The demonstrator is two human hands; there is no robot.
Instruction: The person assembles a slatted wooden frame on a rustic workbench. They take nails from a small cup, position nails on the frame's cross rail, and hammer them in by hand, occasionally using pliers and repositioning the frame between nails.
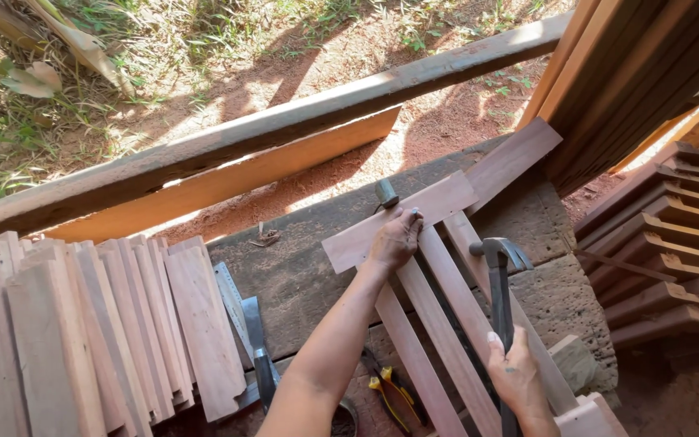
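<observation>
I see the left hand (396, 239) pressing flat on the cross board (398, 221) (it lies over three slats (438, 324)); just right of this board, the right hand (515, 376) is closed around a hammer (500, 283).

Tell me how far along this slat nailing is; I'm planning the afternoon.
Done: three long slats lie side by side on the workbench, a cross slat laid over them. In hand: the left hand pins the cross slat, the right hand grips a claw hammer. Left: a big stack of cut boards sits unused; driven nails can't be made out.
</observation>
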